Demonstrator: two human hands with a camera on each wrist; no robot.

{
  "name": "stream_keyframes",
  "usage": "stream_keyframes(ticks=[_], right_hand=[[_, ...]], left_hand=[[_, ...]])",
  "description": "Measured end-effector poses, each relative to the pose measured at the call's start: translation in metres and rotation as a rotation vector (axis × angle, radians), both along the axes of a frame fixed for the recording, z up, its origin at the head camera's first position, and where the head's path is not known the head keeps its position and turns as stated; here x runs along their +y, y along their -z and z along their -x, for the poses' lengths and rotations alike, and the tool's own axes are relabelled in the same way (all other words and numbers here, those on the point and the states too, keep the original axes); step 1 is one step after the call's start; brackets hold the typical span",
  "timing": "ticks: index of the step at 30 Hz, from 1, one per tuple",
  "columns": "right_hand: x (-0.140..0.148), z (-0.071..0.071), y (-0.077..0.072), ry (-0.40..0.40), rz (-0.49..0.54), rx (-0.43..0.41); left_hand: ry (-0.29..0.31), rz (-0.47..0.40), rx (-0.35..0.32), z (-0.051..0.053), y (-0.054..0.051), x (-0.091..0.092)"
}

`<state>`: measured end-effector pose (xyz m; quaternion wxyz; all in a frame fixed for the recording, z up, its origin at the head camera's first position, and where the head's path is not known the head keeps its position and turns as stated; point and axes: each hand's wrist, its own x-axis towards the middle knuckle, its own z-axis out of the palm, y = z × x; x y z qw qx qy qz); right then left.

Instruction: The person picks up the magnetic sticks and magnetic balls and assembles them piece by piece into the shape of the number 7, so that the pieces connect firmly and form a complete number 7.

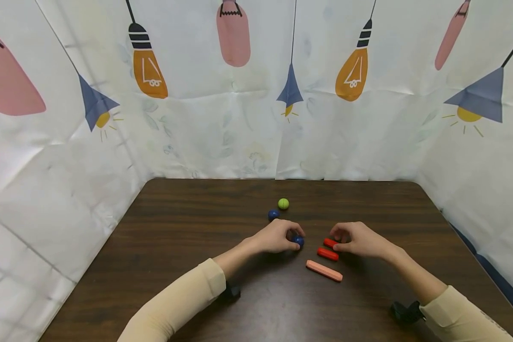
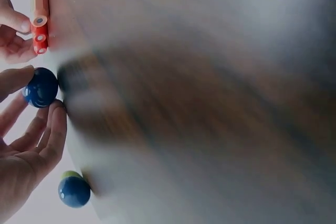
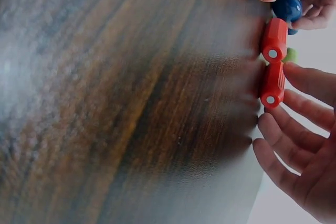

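Note:
Between the thumb and fingers of my left hand (image 1: 279,236) is a dark blue ball (image 1: 298,241), which the left wrist view shows pinched at the tabletop (image 2: 41,87). My right hand (image 1: 363,240) has its thumb and fingers around the farther of two short red sticks (image 1: 330,243); in the right wrist view the thumb touches that red stick (image 3: 273,85) and the other fingers are spread below it. The second red stick (image 1: 327,254) lies beside it, nearer the camera. A longer peach stick (image 1: 324,270) lies in front of both.
Behind my left hand are another blue ball (image 1: 273,215) and a green ball (image 1: 283,204), close together on the dark wooden table (image 1: 188,209). A white patterned curtain (image 1: 256,133) hangs around the table's back and sides.

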<state>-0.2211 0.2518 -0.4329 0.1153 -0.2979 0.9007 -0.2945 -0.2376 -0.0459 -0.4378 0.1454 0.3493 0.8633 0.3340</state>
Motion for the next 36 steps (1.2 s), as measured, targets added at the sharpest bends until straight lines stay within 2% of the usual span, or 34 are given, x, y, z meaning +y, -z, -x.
stream_keyframes(ticks=[10, 17, 29, 36], right_hand=[[0.000, 0.000, 0.001, -0.004, -0.003, -0.005], [0.001, 0.000, 0.001, 0.008, -0.008, -0.009], [0.003, 0.000, 0.008, 0.011, 0.002, -0.035], [0.001, 0.000, 0.005, 0.004, 0.019, -0.034]], left_hand=[[0.006, 0.014, -0.032, 0.001, -0.003, -0.020], [-0.009, 0.014, -0.083, 0.002, -0.006, -0.036], [-0.025, -0.014, -0.152, 0.013, -0.003, -0.063], [-0.093, -0.006, -0.172, 0.019, -0.004, -0.078]])
